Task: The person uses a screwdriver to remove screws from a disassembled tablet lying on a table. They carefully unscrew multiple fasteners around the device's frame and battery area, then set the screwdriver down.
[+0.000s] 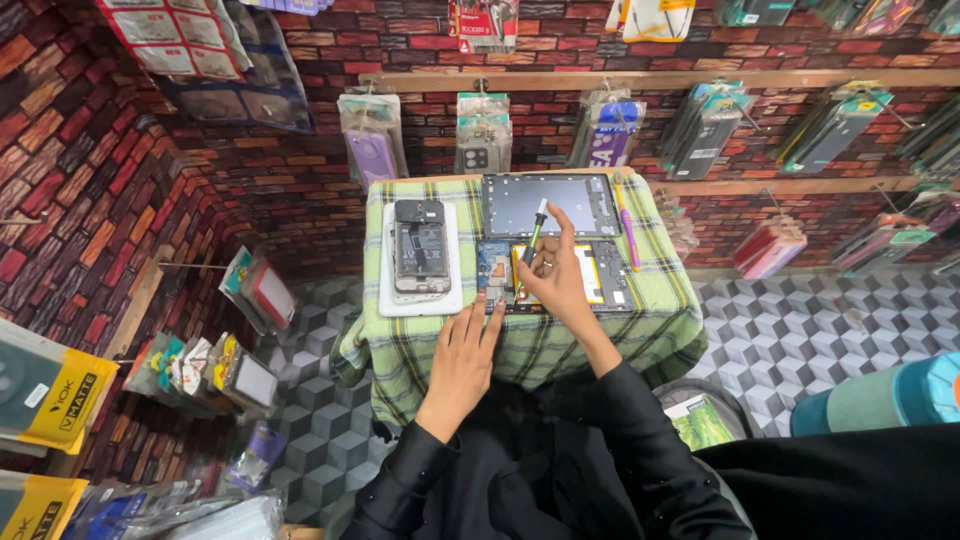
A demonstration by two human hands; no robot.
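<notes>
My right hand [553, 268] holds a screwdriver [534, 236], its grip pinching the green-and-black handle between thumb and fingertips so the tool stands nearly upright, tip down over the opened tablet [555, 275] that lies on the table [660, 330] in front of me. I hold it high on the shaft, which lets me twirl it with the fingers alone. My left hand [463, 360] lies flat, its grip spread and holding nothing, fingertips pressing the near edge of the tablet by the blue board, which would keep the body from sliding on the checked green cloth [400, 350]. The cloth gives a soft bed that will not scratch glass. Inside the tablet a yellow-labelled battery [590, 272] shows, partly hidden by my right hand. The lifted screen panel [550, 203] lies just beyond the tablet, dark side up, out of the way yet near. A pink pen-like tool [627, 225] rests at the right of it, within reach. To the left a phone [420, 250] with its back off sits on a white tray [388, 285], apart from the tablet. Packaged phone covers [372, 140] hang on the brick-patterned wall behind.
</notes>
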